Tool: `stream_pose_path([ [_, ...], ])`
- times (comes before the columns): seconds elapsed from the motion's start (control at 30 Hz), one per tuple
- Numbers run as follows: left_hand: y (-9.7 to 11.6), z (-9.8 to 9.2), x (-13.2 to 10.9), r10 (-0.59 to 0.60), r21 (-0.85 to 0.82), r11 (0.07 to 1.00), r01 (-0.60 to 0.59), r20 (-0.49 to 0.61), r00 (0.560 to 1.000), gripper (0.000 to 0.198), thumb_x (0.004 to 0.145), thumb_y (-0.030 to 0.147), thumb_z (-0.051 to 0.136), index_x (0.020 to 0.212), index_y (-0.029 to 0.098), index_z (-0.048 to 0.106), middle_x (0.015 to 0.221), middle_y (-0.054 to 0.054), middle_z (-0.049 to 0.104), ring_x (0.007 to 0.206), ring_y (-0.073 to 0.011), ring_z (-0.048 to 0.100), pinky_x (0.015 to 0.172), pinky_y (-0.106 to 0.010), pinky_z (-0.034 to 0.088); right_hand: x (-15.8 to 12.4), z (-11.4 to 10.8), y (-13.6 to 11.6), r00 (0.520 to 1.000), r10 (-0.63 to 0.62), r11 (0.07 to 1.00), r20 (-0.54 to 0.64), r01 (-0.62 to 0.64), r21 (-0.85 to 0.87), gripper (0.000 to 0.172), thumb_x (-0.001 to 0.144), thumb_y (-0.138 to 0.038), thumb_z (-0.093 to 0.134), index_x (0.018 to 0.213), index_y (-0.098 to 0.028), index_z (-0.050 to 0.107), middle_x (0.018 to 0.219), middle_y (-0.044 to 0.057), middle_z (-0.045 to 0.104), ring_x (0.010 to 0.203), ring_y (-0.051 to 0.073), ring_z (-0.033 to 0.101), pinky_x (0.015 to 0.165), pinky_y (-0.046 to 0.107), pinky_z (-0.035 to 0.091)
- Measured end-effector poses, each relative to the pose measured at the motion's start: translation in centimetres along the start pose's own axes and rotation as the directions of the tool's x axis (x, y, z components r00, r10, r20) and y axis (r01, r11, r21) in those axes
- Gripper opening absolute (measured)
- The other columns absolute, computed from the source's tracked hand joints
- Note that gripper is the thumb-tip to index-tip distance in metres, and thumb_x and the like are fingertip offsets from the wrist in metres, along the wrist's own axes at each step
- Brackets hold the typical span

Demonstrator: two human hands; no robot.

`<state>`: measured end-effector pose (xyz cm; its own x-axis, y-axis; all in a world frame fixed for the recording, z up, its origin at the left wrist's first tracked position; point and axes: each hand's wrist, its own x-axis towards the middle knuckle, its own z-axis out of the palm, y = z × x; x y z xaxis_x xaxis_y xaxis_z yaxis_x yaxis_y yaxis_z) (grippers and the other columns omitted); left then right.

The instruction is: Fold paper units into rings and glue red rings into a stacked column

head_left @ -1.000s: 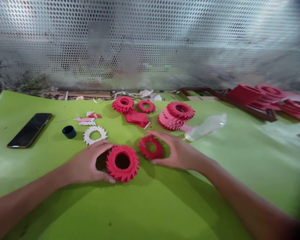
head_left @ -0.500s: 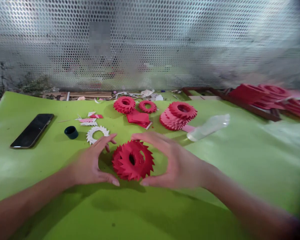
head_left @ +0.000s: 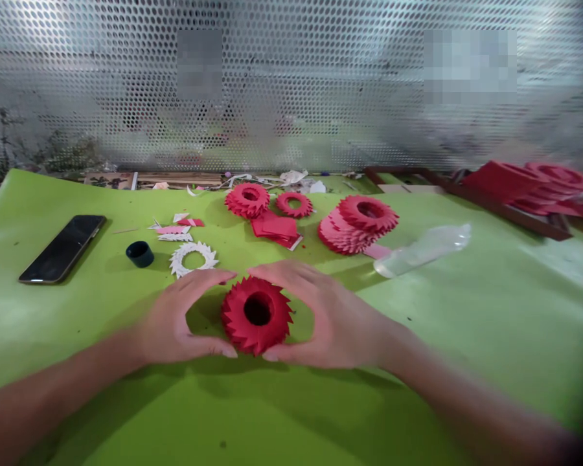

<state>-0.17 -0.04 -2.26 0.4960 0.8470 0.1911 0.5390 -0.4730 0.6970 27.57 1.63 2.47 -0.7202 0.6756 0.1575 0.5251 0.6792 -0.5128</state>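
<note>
A red folded-paper ring with spiky edges (head_left: 256,315) sits on the green table cover (head_left: 296,401) in front of me. My left hand (head_left: 175,323) curves round its left side, thumb tip at the ring's lower edge and forefinger arched over the top. My right hand (head_left: 330,320) mirrors it on the right side. The fingertips of both hands nearly meet above the ring, cupping it between them.
A white spiky paper ring (head_left: 193,257), a small dark cap (head_left: 139,254) and a black phone (head_left: 62,248) lie to the left. Further back are more red rings (head_left: 247,199), a stack of them (head_left: 357,223), red paper pieces (head_left: 274,228) and a clear plastic bag (head_left: 425,249). A perforated metal screen (head_left: 291,84) closes the back.
My right hand brought a smaller red ring over from the right and set it onto the larger one. Both hands now close round the joined ring.
</note>
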Motion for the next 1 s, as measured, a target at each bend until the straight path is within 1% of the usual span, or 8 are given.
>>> stream_pose_path([
  [0.1, -0.1, -0.1, 0.0, 0.054, 0.027, 0.998, -0.054, -0.005, 0.999, 0.087, 0.073, 0.071, 0.082, 0.144, 0.028, 0.056, 0.146, -0.011, 0.065, 0.131, -0.0366, 0.064, 0.114, -0.058, 0.049, 0.0, 0.2, 0.0, 1.0, -0.013, 1.0, 0.012, 0.013, 0.008, 0.091, 0.078, -0.06, 0.082, 0.153, -0.023, 0.046, 0.139, 0.013, 0.066, 0.128, 0.032, 0.061, 0.109, 0.052, 0.05],
  [0.27, -0.4, 0.0, -0.1, 0.111, 0.024, 0.994, -0.11, -0.046, 0.993, 0.082, 0.075, 0.071, 0.081, 0.141, 0.029, 0.058, 0.141, -0.011, 0.069, 0.127, -0.0352, 0.067, 0.111, -0.056, 0.052, -0.1, 0.3, -0.3, 1.0, -0.025, 1.0, -0.008, 0.025, 0.012, 0.09, 0.079, -0.061, 0.082, 0.154, -0.024, 0.047, 0.141, 0.013, 0.065, 0.129, 0.032, 0.061, 0.112, 0.052, 0.049],
  [0.37, -0.4, 0.1, -0.1, 0.096, 0.013, 0.995, -0.096, -0.044, 0.994, 0.081, 0.075, 0.071, 0.081, 0.14, 0.029, 0.058, 0.14, -0.011, 0.069, 0.127, -0.035, 0.067, 0.112, -0.056, 0.051, -0.4, -0.3, -0.2, 0.999, -0.044, 0.999, -0.024, 0.043, -0.006, 0.089, 0.079, -0.058, 0.082, 0.154, -0.026, 0.047, 0.144, 0.011, 0.064, 0.132, 0.033, 0.059, 0.114, 0.052, 0.047],
  [0.47, -0.5, 0.1, -0.2, 0.042, -0.021, 0.999, -0.043, -0.042, 0.998, 0.088, 0.073, 0.07, 0.083, 0.144, 0.029, 0.054, 0.142, -0.012, 0.067, 0.126, -0.0352, 0.066, 0.112, -0.057, 0.052, -0.8, -1.6, 0.7, 0.993, -0.038, 0.999, -0.115, 0.036, -0.015, 0.091, 0.077, -0.058, 0.084, 0.155, -0.032, 0.045, 0.147, 0.008, 0.062, 0.134, 0.035, 0.059, 0.115, 0.055, 0.047],
  [0.6, -0.5, 0.1, -0.1, 0.008, -0.063, 0.998, -0.011, -0.052, 0.999, 0.092, 0.072, 0.07, 0.084, 0.147, 0.028, 0.05, 0.144, -0.012, 0.065, 0.126, -0.0347, 0.066, 0.11, -0.057, 0.053, -1.4, -2.8, 1.8, 0.965, -0.027, 1.0, -0.262, 0.03, 0.007, 0.096, 0.073, -0.056, 0.088, 0.155, -0.039, 0.042, 0.149, 0.004, 0.059, 0.132, 0.035, 0.06, 0.113, 0.057, 0.049],
  [0.67, -0.5, 0.0, -0.1, 0.004, -0.066, 0.998, -0.007, -0.052, 0.999, 0.093, 0.071, 0.071, 0.084, 0.146, 0.028, 0.052, 0.143, -0.013, 0.066, 0.124, -0.0346, 0.067, 0.109, -0.057, 0.053, -1.4, -2.5, 1.8, 0.975, -0.01, 1.0, -0.22, 0.012, 0.01, 0.095, 0.073, -0.058, 0.088, 0.154, -0.036, 0.044, 0.15, 0.007, 0.059, 0.133, 0.035, 0.06, 0.111, 0.058, 0.05],
  [0.8, -0.4, -0.1, -0.1, 0.02, -0.045, 0.999, -0.021, -0.036, 0.999, 0.092, 0.068, 0.071, 0.086, 0.143, 0.026, 0.057, 0.143, -0.013, 0.067, 0.127, -0.036, 0.066, 0.112, -0.058, 0.051, -0.8, -0.9, 0.8, 0.999, 0.02, 1.0, -0.047, -0.02, 0.011, 0.093, 0.077, -0.064, 0.082, 0.152, -0.023, 0.048, 0.147, 0.014, 0.061, 0.133, 0.035, 0.059, 0.109, 0.056, 0.052],
  [1.0, -0.5, -0.1, 0.3, 0.15, -0.075, 0.985, -0.153, -0.036, 0.988, 0.075, 0.075, 0.066, 0.084, 0.137, 0.028, 0.066, 0.136, -0.01, 0.073, 0.122, -0.0331, 0.071, 0.11, -0.055, 0.054, 0.3, 0.3, 0.0, 1.0, -0.023, 1.0, -0.014, 0.024, 0.015, 0.089, 0.075, -0.06, 0.085, 0.148, -0.021, 0.053, 0.135, 0.013, 0.069, 0.122, 0.032, 0.065, 0.109, 0.05, 0.051],
])
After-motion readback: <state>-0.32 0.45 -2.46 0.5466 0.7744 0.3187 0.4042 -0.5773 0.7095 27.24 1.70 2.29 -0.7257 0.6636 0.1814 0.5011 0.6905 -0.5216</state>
